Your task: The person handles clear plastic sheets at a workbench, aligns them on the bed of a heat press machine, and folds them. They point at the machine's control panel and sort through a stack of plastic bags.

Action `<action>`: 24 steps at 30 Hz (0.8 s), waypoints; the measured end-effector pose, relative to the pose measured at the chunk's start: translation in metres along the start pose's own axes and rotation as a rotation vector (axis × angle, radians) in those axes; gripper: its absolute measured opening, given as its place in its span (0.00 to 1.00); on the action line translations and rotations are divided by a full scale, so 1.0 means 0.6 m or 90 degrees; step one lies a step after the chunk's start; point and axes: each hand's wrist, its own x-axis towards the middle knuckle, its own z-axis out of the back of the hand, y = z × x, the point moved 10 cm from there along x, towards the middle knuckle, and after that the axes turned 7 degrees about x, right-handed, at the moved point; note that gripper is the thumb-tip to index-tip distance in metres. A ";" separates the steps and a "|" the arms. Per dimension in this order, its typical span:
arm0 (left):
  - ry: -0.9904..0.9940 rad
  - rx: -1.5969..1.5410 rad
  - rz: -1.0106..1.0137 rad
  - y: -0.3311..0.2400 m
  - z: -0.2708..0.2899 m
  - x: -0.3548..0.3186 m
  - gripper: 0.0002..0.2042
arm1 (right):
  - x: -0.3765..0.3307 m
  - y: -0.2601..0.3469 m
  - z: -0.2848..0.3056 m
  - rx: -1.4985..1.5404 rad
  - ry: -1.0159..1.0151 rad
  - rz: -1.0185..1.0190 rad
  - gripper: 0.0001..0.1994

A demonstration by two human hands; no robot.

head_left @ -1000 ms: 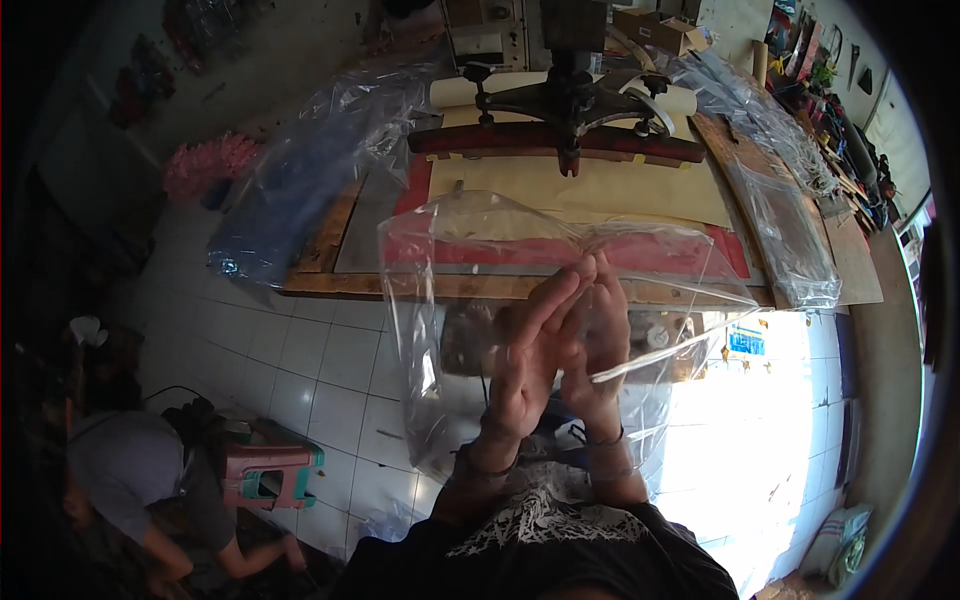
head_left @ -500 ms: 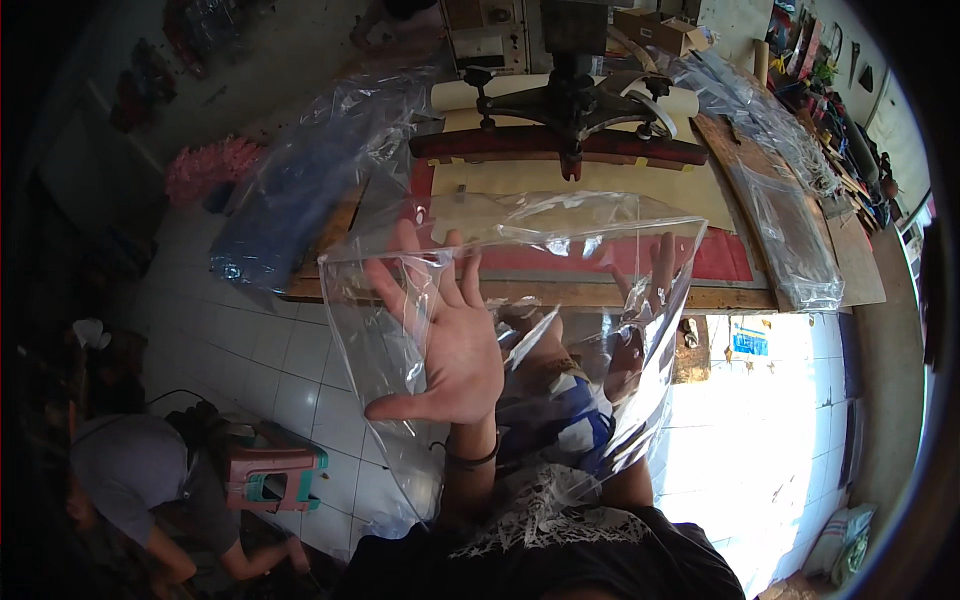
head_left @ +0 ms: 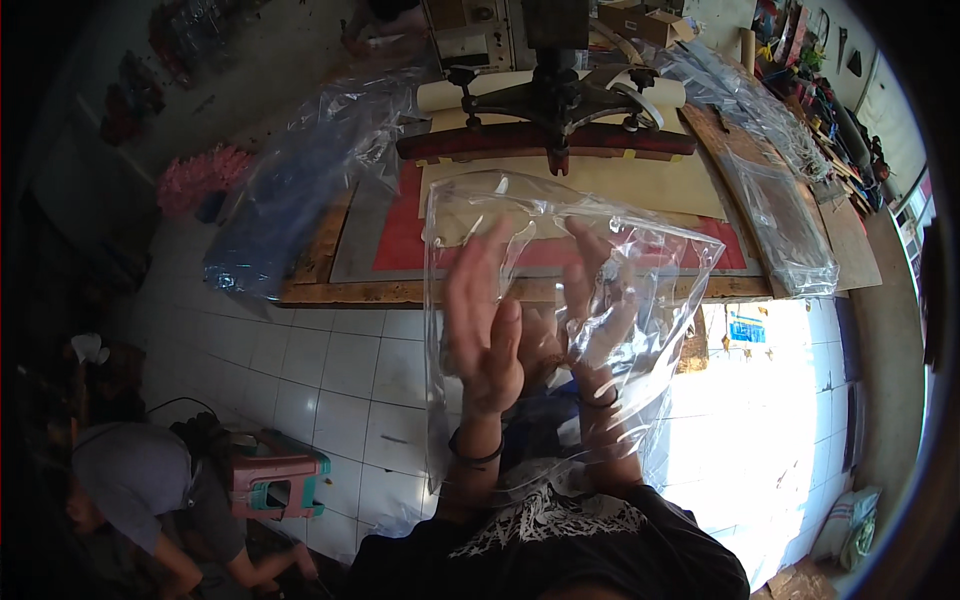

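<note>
A clear plastic sheet or bag (head_left: pixel 665 285) hangs in front of me, creased and shiny, above the near edge of the worktable. My left hand (head_left: pixel 482 345) lies against its left part, thumb up and fingers stretched out. Through the film shows my right hand (head_left: pixel 600 315), its fingers also extended and spread. Neither hand pinches the plastic; glare hides whether they are inside it or behind it. Beyond it, a black press head with a long dark red bar (head_left: pixel 550 145) stands over a beige sheet (head_left: pixel 650 190) and a red sheet (head_left: pixel 400 235).
Piled clear plastic (head_left: pixel 290 200) covers the table's left end. More clear plastic sheets (head_left: pixel 780 225) lie on the right. Low at the left, a co-worker (head_left: pixel 140 470) bends beside a red and green stool (head_left: pixel 275 480). A cardboard box (head_left: pixel 640 22) sits at the back.
My left hand has turned from palm-up and spread to edge-on, moving right. The hands are closer together, and the plastic has shifted right and become more bunched.
</note>
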 end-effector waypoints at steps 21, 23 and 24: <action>-0.122 0.226 -0.040 -0.020 0.102 0.006 0.33 | 0.036 0.000 0.136 0.229 -0.009 0.020 0.34; -0.084 0.226 -0.019 0.001 0.090 0.008 0.34 | 0.039 0.006 0.142 0.162 -0.018 0.019 0.34; -0.093 0.226 -0.043 -0.007 0.094 0.004 0.35 | 0.033 0.017 0.111 0.065 -0.017 0.020 0.35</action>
